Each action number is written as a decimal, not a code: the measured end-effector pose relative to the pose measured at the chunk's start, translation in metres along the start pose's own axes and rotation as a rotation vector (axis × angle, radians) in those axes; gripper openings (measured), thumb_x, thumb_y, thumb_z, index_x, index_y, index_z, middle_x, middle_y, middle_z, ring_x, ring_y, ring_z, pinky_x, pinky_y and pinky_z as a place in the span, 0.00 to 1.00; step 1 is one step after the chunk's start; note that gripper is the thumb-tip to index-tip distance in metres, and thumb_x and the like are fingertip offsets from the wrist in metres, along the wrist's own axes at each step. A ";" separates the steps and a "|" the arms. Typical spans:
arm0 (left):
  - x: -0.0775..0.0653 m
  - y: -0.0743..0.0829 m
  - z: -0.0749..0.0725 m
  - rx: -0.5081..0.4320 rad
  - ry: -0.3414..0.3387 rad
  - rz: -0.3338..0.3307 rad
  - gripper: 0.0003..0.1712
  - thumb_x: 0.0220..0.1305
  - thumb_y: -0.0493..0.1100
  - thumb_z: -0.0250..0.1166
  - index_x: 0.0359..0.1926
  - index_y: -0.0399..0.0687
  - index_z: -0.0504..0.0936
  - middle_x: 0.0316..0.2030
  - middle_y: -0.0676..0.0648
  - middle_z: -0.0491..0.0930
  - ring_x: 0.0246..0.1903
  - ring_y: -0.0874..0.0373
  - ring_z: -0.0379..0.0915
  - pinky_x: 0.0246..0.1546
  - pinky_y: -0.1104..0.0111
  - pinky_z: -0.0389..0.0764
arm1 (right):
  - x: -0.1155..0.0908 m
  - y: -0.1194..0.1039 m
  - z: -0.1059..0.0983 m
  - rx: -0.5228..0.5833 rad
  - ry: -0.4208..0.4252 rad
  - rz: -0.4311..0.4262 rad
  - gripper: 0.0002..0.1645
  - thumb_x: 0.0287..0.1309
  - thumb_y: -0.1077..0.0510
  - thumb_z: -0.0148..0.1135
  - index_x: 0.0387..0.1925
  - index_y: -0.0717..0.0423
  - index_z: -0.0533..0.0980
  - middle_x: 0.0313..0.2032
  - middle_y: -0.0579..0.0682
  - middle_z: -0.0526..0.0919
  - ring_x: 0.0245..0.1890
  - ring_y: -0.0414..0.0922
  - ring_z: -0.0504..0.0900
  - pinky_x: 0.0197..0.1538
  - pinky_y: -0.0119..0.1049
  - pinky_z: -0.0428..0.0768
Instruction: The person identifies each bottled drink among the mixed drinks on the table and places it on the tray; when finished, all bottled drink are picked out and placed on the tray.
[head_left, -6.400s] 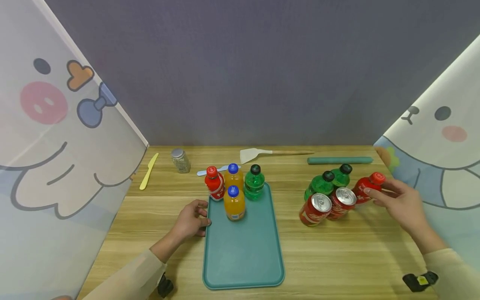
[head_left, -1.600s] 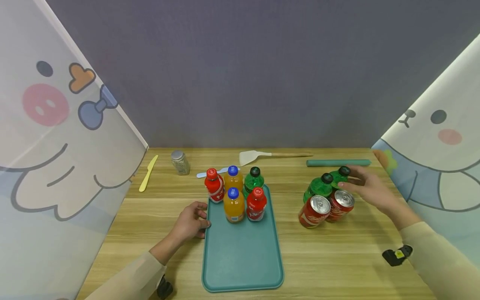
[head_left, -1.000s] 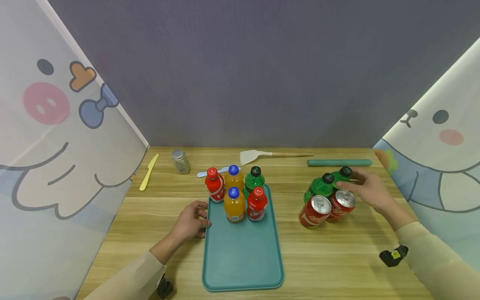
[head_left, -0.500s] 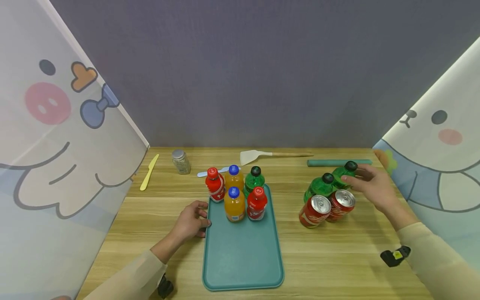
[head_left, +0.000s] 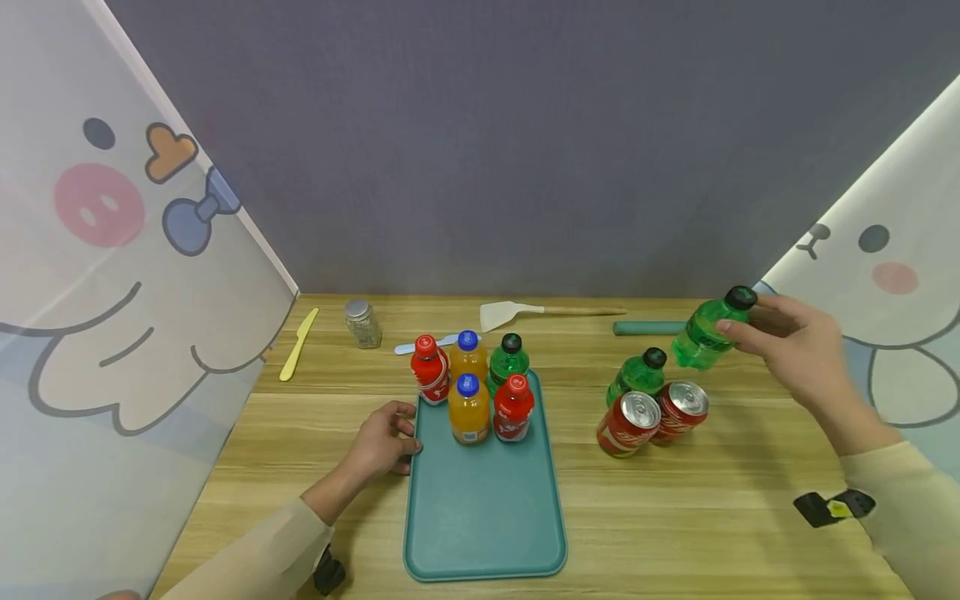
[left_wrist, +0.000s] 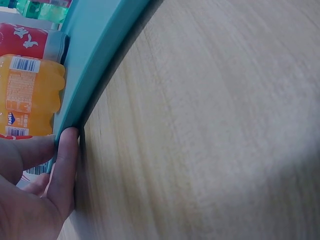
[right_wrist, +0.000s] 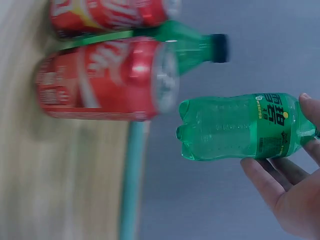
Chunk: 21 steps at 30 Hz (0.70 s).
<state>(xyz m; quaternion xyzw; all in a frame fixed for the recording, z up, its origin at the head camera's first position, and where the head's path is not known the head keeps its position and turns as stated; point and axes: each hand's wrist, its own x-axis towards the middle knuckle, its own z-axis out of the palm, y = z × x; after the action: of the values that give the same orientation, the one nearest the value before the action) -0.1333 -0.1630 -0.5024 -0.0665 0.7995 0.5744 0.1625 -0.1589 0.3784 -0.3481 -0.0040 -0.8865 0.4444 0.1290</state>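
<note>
My right hand [head_left: 806, 354] holds a green soda bottle [head_left: 708, 333] near its black cap, raised above the table and tilted. In the right wrist view the bottle [right_wrist: 235, 127] hangs apart from the cans. Below it stand a second green bottle [head_left: 637, 375] and two red soda cans [head_left: 630, 425] [head_left: 681, 411]. My left hand [head_left: 382, 442] pinches the left rim of a teal tray [head_left: 487, 517], thumb inside and fingers outside. At the tray's far end stand two orange soda bottles [head_left: 469, 412] [head_left: 468, 357], two red-capped bottles [head_left: 513, 412] [head_left: 430, 371] and a green bottle [head_left: 508, 362].
Along the back of the wooden table [head_left: 337, 492] lie a white spatula [head_left: 510, 312], a teal rod [head_left: 648, 327] and a light blue knife [head_left: 416, 345]. Back left are a yellow knife [head_left: 298, 346] and a small jar [head_left: 363, 325]. Panels rise behind and at both sides.
Earlier, a red-capped bottle went from the right-hand group onto the tray. The right hand has since taken a green bottle and lifted it up and rightward. The left hand stays at the rim.
</note>
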 end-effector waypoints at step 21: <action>0.001 0.000 0.001 0.000 0.012 -0.005 0.30 0.58 0.22 0.68 0.61 0.36 0.73 0.39 0.40 0.74 0.24 0.52 0.76 0.20 0.58 0.88 | -0.025 -0.102 0.030 0.095 -0.054 -0.277 0.25 0.55 0.69 0.75 0.56 0.58 0.83 0.43 0.35 0.89 0.42 0.32 0.88 0.43 0.20 0.84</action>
<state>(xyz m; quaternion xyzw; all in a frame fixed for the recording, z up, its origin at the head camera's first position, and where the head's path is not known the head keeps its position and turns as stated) -0.1340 -0.1622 -0.5034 -0.0719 0.8004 0.5734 0.1594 -0.1305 0.2898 -0.2900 0.1367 -0.8597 0.4635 0.1652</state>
